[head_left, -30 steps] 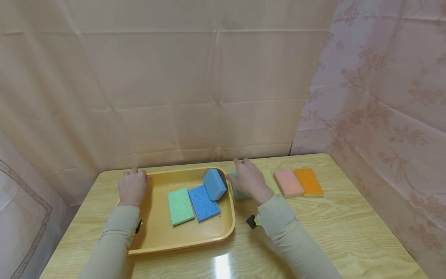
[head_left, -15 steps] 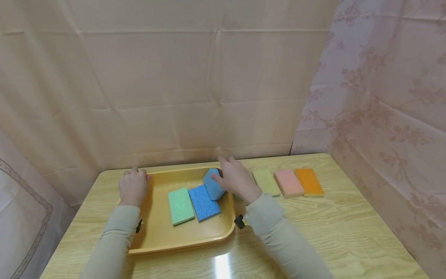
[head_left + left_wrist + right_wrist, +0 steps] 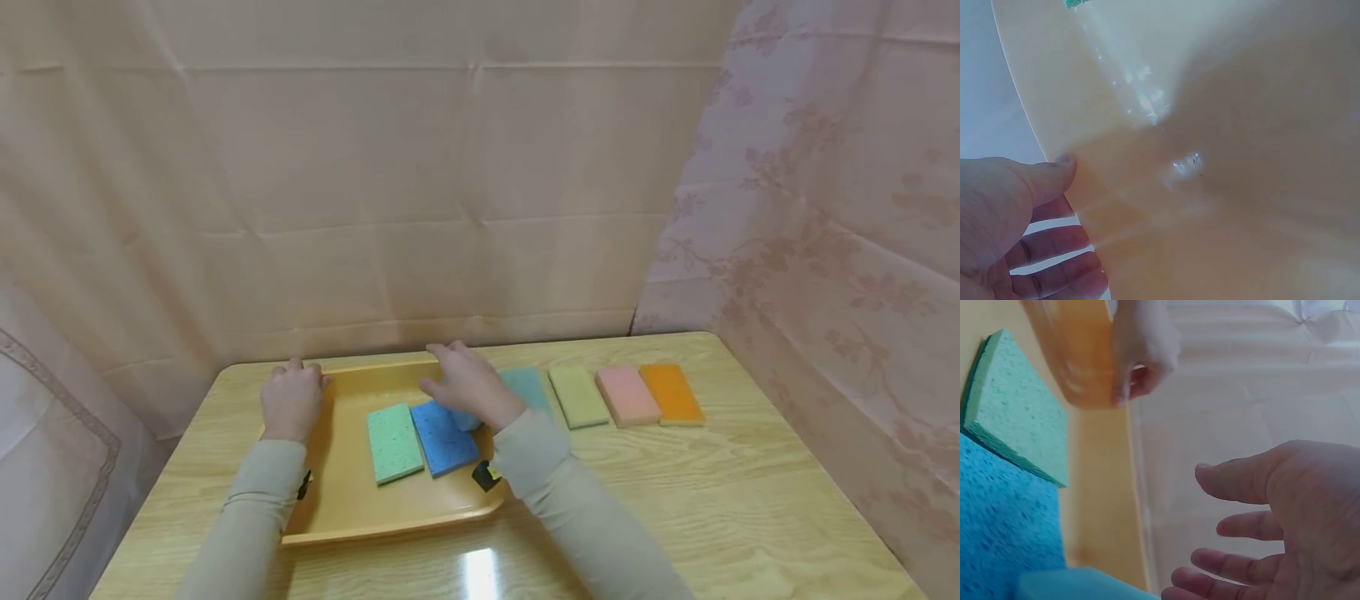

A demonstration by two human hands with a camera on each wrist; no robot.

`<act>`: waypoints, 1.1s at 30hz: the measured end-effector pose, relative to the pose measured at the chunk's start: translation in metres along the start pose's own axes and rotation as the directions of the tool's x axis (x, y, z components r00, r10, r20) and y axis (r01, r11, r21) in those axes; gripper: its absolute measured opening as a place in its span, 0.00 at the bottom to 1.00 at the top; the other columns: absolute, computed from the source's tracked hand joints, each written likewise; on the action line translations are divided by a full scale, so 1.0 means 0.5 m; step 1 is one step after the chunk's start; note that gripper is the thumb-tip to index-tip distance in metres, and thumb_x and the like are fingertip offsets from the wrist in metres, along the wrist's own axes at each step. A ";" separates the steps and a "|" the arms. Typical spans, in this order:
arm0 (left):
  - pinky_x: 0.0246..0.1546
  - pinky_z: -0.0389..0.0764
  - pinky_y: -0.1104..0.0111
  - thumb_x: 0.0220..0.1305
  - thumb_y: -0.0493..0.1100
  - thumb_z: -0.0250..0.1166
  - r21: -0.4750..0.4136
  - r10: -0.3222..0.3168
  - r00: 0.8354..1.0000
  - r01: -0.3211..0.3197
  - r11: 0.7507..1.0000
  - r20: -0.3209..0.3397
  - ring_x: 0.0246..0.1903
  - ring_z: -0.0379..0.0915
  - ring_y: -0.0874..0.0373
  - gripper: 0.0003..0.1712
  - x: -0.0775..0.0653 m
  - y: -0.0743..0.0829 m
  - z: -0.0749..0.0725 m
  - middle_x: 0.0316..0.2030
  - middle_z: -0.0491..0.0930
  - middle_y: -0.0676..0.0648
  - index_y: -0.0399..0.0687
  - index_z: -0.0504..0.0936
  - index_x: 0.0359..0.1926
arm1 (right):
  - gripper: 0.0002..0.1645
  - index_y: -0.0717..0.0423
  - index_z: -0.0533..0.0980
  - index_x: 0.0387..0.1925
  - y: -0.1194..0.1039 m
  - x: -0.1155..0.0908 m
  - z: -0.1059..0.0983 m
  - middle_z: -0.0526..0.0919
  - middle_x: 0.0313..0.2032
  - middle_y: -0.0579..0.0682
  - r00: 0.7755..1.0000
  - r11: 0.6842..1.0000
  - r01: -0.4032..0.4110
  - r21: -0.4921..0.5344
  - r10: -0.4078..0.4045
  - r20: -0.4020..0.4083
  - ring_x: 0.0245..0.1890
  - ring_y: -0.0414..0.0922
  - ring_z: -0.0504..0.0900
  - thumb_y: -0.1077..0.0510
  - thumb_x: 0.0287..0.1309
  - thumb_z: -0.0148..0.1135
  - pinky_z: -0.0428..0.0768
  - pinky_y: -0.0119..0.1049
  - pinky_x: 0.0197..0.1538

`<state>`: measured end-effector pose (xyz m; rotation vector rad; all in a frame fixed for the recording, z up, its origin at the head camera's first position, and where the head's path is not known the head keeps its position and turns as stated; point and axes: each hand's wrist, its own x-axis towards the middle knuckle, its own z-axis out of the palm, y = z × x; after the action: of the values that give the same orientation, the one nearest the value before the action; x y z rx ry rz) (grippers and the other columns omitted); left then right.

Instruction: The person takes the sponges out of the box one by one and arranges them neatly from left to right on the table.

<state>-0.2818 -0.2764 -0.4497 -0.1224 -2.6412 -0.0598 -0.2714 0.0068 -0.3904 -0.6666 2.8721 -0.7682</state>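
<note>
My left hand (image 3: pixel 291 404) grips the left rim of a yellow-orange plastic tray (image 3: pixel 390 531). In the left wrist view its thumb (image 3: pixel 1047 181) lies on the rim and the fingers are outside the wall. Over the tray's back right corner hovers my right hand (image 3: pixel 474 387), holding nothing, thumb and fingers spread apart in the right wrist view. A light blue sponge (image 3: pixel 467 421) leans in that corner, mostly hidden beneath the hand. Beside it, a speckled blue sponge (image 3: pixel 444 442) and a speckled green sponge (image 3: pixel 395 443) lie on the tray floor.
On the wooden table (image 3: pixel 675 500), right of the tray, lie a pale teal sponge (image 3: pixel 531 387), a yellow-green sponge (image 3: pixel 579 396), a pink sponge (image 3: pixel 627 394) and an orange sponge (image 3: pixel 672 393) in a row. A beige curtain (image 3: pixel 375 208) hangs behind the table.
My right hand has moved left, from above the pale teal sponge on the table to over the tray's back right corner. The left hand keeps its grip on the rim.
</note>
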 end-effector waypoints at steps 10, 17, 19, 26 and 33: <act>0.19 0.77 0.47 0.62 0.42 0.73 0.002 0.010 1.000 -0.010 1.000 -0.026 0.23 0.74 0.36 0.15 -0.002 0.004 -0.004 0.30 0.79 0.31 0.31 0.84 0.31 | 0.37 0.56 0.66 0.73 -0.014 0.023 0.051 0.74 0.67 0.55 0.989 0.993 0.121 -0.007 -0.120 0.091 0.67 0.51 0.71 0.44 0.70 0.61 0.74 0.45 0.63; 0.18 0.77 0.46 0.61 0.42 0.74 0.003 0.012 0.999 -0.012 1.000 -0.050 0.22 0.74 0.36 0.15 -0.005 0.003 -0.006 0.28 0.78 0.31 0.31 0.84 0.31 | 0.39 0.53 0.67 0.73 -0.038 0.027 0.091 0.73 0.68 0.50 0.977 0.992 0.122 -0.001 -0.120 0.175 0.69 0.49 0.68 0.41 0.68 0.64 0.73 0.44 0.64; 0.18 0.77 0.46 0.61 0.42 0.74 0.003 0.013 0.998 -0.013 1.000 -0.053 0.22 0.74 0.36 0.15 -0.007 0.004 -0.007 0.28 0.78 0.31 0.30 0.84 0.30 | 0.39 0.51 0.68 0.72 -0.043 0.027 0.103 0.73 0.67 0.50 0.976 0.994 0.104 -0.023 -0.098 0.195 0.69 0.48 0.68 0.39 0.66 0.64 0.74 0.44 0.63; 0.18 0.77 0.47 0.61 0.42 0.74 0.008 0.011 0.999 -0.010 1.000 -0.046 0.22 0.74 0.36 0.15 -0.010 0.006 -0.009 0.28 0.78 0.31 0.30 0.84 0.30 | 0.41 0.50 0.70 0.71 -0.055 0.032 0.132 0.76 0.66 0.47 0.963 0.994 0.107 -0.030 -0.096 0.251 0.73 0.49 0.63 0.38 0.63 0.68 0.70 0.45 0.67; 0.19 0.77 0.46 0.61 0.42 0.74 0.002 0.009 0.999 -0.008 1.000 -0.045 0.23 0.75 0.35 0.15 -0.007 0.006 -0.008 0.28 0.78 0.31 0.30 0.84 0.30 | 0.41 0.48 0.69 0.72 -0.060 0.041 0.143 0.74 0.67 0.47 0.950 0.992 0.104 -0.068 -0.078 0.304 0.70 0.46 0.67 0.38 0.62 0.69 0.72 0.39 0.64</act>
<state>-0.2765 -0.2740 -0.4481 -0.1302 -2.5953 -0.0567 -0.2642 -0.0577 -0.4374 -0.8506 2.6210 -0.5069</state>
